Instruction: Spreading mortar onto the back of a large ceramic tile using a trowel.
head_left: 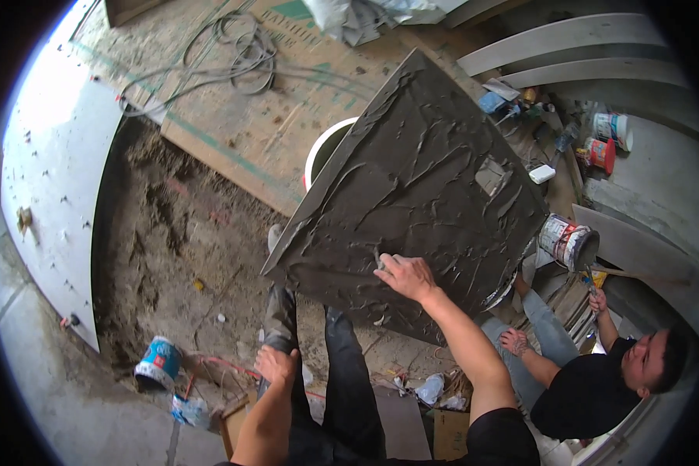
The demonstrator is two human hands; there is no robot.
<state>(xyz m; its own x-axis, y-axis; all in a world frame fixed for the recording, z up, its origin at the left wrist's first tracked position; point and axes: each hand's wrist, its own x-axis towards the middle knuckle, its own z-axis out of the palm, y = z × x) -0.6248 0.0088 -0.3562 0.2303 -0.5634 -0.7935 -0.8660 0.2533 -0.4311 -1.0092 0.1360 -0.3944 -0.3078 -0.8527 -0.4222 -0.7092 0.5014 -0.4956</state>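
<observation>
A large square tile lies tilted before me, its upper face coated with ridged dark grey mortar. One small square patch near its right side looks bare. My right hand reaches onto the coated face near its lower edge. Its fingers are drawn together at the mortar; whatever they pinch is too small to make out. Beneath the tile's far left edge, a white bucket is partly hidden. My left hand rests on my dark trouser leg with the fingers laid over it.
To the right sits a co-worker holding a tool beside a mortar-smeared bucket. Cardboard with a coiled cable covers the far floor. Rough soil borders laid tile. A blue-white bucket lies near left.
</observation>
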